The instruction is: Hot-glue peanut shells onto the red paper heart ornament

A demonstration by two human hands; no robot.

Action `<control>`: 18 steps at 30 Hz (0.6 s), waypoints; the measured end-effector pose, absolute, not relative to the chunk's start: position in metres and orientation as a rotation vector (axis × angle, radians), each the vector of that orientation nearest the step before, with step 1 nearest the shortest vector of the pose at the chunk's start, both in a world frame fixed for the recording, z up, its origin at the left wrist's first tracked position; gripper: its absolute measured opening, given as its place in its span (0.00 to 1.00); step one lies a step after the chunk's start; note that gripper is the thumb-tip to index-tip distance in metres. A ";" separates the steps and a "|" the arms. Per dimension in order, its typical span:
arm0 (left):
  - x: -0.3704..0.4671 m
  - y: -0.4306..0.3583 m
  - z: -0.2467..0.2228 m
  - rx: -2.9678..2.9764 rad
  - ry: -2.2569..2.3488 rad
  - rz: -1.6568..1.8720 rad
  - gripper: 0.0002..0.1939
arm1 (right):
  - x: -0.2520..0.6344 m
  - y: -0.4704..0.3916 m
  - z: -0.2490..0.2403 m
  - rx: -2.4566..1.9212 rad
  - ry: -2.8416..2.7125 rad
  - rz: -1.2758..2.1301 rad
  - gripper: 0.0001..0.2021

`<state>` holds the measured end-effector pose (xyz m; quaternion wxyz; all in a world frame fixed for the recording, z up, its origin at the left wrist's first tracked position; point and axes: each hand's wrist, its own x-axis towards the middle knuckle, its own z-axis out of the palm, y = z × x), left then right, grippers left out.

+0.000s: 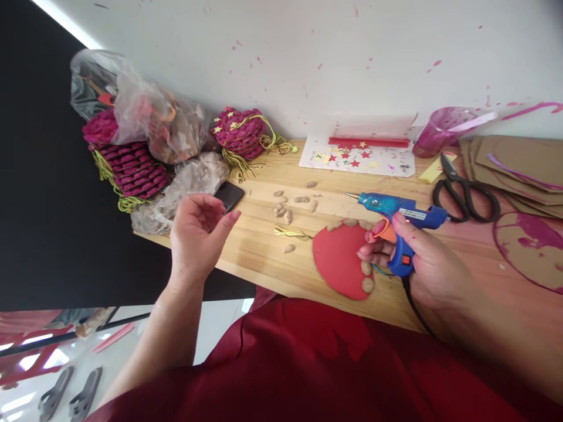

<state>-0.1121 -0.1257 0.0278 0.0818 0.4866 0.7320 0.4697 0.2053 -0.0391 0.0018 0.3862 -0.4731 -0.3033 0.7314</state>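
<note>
A blue hot glue gun [387, 206] with an orange trigger is held in my right hand [422, 258], its nozzle pointing left. Just below it lies a red disc [336, 258], partly covered by that hand. Peanuts [350, 223] line the disc's upper edge, and more sit along its right side. My left hand [197, 234] is raised near the table's left edge, fingers loosely curled and thumb apart, with nothing visible in it. Several loose peanuts [287, 217] are scattered between my hands. A small yellow tassel [290, 232] lies left of the disc.
Plastic bags [153, 123] and purple woven pieces [136, 170] pile at the left, with a dark phone [229, 196] beside them. Star cutouts lie on white paper [316, 155] by the wall. Black scissors [466, 196], a stained cup [433, 132] and cardboard [519, 152] stand right.
</note>
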 end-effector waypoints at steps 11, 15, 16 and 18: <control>-0.061 -0.127 -0.006 2.045 1.905 0.629 0.08 | 0.204 -0.041 0.005 -1.194 -0.786 1.844 0.20; -0.063 -0.128 -0.003 2.111 1.890 0.552 0.11 | 0.204 -0.041 0.006 -1.170 -0.797 1.864 0.21; -0.065 -0.129 -0.002 2.124 1.881 0.537 0.14 | 0.204 -0.041 0.006 -1.169 -0.795 1.864 0.21; -0.068 -0.132 0.000 2.131 1.875 0.516 0.18 | 0.204 -0.041 0.006 -1.181 -0.787 1.844 0.21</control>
